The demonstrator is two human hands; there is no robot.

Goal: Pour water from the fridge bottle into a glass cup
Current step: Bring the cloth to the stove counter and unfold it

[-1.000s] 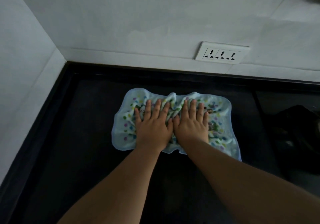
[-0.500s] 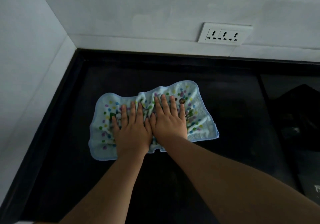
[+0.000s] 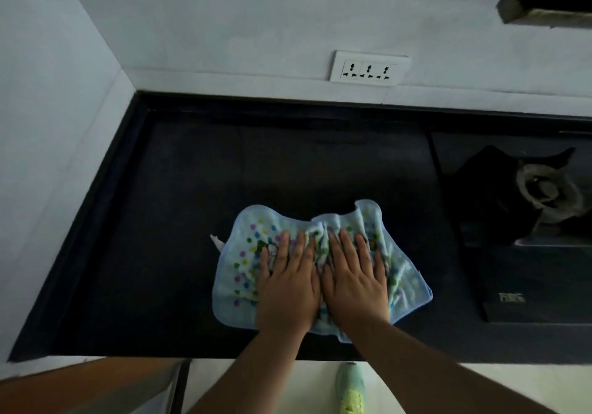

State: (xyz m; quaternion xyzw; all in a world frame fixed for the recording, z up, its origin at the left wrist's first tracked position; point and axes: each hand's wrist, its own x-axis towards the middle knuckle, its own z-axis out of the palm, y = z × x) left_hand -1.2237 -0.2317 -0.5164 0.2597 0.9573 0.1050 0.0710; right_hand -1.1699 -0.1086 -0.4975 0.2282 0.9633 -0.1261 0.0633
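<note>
A light blue cloth (image 3: 243, 272) with coloured dots lies bunched on the black countertop (image 3: 166, 253). My left hand (image 3: 288, 288) and my right hand (image 3: 354, 282) press flat on it side by side, fingers spread and pointing toward the wall. Neither hand curls around the cloth. No bottle and no glass cup are in view.
A gas stove (image 3: 525, 272) with a burner (image 3: 544, 189) sits at the right of the counter. A white triple socket (image 3: 368, 69) is on the back wall. White walls close the left and back sides. A foot in a green slipper (image 3: 350, 388) shows below the counter's front edge.
Both hands slid the cloth left, then back right and toward the counter's front edge. The view pulled back, so the front edge and stove burner now show.
</note>
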